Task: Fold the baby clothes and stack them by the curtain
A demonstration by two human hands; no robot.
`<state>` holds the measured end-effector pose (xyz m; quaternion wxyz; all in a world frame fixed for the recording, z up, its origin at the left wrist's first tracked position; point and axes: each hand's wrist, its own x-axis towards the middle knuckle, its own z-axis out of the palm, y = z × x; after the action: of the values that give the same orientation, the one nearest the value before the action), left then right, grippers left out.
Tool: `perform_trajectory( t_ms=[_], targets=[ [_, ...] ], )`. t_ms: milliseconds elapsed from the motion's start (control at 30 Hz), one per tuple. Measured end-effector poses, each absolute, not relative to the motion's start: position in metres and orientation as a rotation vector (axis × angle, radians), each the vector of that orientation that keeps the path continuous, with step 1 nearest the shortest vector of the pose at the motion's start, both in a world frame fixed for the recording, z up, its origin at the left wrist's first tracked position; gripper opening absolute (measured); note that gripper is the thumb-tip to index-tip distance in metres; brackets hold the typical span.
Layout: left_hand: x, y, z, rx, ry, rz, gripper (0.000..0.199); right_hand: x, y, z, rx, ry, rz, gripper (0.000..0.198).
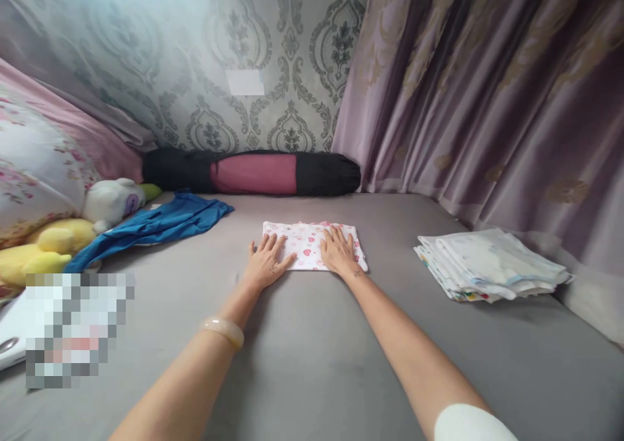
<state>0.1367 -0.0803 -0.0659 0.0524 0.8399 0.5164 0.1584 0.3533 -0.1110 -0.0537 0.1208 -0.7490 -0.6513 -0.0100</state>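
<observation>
A white cloth (306,247) with pink and red prints lies folded into a flat rectangle on the grey bed sheet (302,363). My left hand (267,259) rests on its left end, palm down with the fingers spread. On the right part of the cloth lies my right hand (338,249), also flat, its fingers stretched toward the far edge. Neither hand grips anything. Both palms cover parts of the print.
To the right sits a stack of folded white cloths (487,265) by the curtain (439,90). A black and dark pink bolster (253,172) lies along the wall. Leftward are a blue cloth (166,220), plush toys (114,204), a floral pillow (36,162) and a partly blurred white object (14,324).
</observation>
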Motion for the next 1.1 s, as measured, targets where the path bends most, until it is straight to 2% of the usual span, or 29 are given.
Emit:
perform_trajectory(
  t_ms=[467,800,933,1100],
  targets=[
    [0.136,-0.08,-0.068,2.562,1.584,0.488,0.067,0.356,-0.112,-0.052,-2.212,-1.893,0.057,0.052],
    [0.137,-0.081,-0.064,2.575,1.573,0.441,0.067,0.38,-0.117,-0.054,-2.252,-1.814,-0.108,0.056],
    [0.137,-0.081,-0.066,2.601,1.57,0.417,0.066,0.388,-0.115,-0.056,-2.328,-1.794,-0.04,0.06],
    [0.139,-0.082,-0.062,2.669,1.535,0.407,0.057,0.388,-0.113,-0.054,-2.363,-1.819,-0.014,0.062]
  ],
)
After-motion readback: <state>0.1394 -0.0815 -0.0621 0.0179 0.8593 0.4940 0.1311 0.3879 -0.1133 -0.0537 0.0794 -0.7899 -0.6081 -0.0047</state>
